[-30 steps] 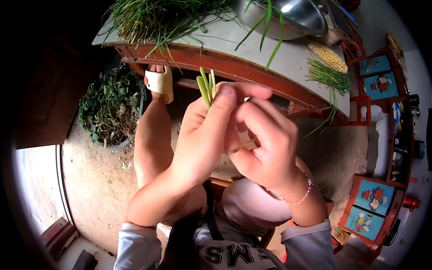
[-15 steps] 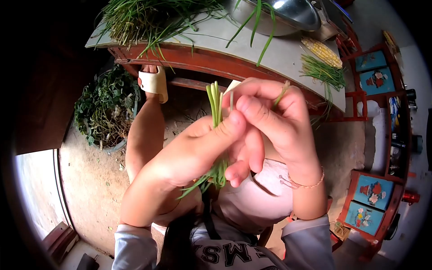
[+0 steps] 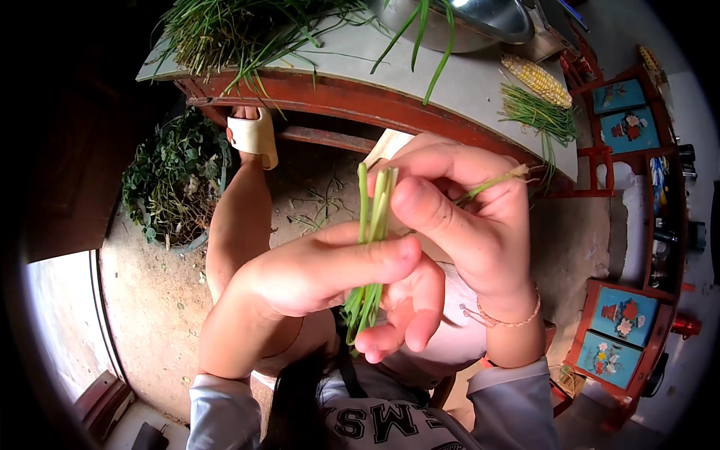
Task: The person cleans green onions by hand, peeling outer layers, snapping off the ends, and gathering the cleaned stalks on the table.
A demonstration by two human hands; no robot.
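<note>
A small bundle of green stalks (image 3: 379,202) stands upright between the thumb and fingers of my left hand (image 3: 337,274), its pale cut ends up and its green leaves hanging below. My right hand (image 3: 469,214) is just right of the bundle's top, thumb and index finger pressed together beside the stalks. A single stalk with a brownish root end (image 3: 495,182) is held in my right hand's curled fingers and sticks out to the right.
On the table (image 3: 360,64) lie a large heap of greens (image 3: 225,34), a metal bowl (image 3: 457,26), a corn cob (image 3: 536,80) and a smaller green bunch (image 3: 536,112). A leafy basin (image 3: 176,180) stands on the floor at left. Blue-panelled cabinets (image 3: 619,319) are at right.
My left hand has moved lower and shows more of the bundle, now upright. My right hand has opened out from its curled pose, and the rooted stalk in it has come into view.
</note>
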